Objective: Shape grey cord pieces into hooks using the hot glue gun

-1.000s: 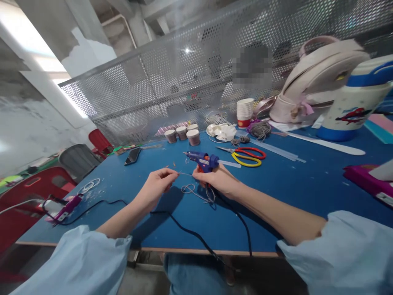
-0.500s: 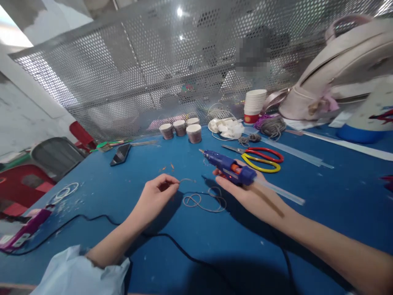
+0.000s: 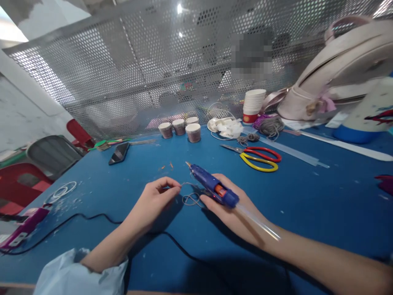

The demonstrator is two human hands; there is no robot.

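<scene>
My right hand (image 3: 229,205) is wrapped round a blue glue gun (image 3: 211,184), its nozzle aimed up and to the left. A clear glue stick (image 3: 260,224) juts from the gun's back end over my wrist. Thumb and forefinger of my left hand (image 3: 159,198) pinch the end of a thin grey cord (image 3: 190,199), which lies in loops on the table between both hands. Part of the cord is hidden beneath the gun and right hand. The nozzle is above and to the right of the left fingertips, apart from them.
Red-and-yellow scissors (image 3: 259,157) lie right of the gun. Several small wrapped cups (image 3: 193,133), stacked paper cups (image 3: 254,106) and grey yarn (image 3: 272,126) stand along the back. A phone (image 3: 119,153) lies left. A black cable (image 3: 184,252) crosses the blue table (image 3: 307,213).
My right hand has brought the glue gun leftward and slightly down, closer to my left hand, now covering part of the cord loops. The left hand keeps its pinch, nearly still.
</scene>
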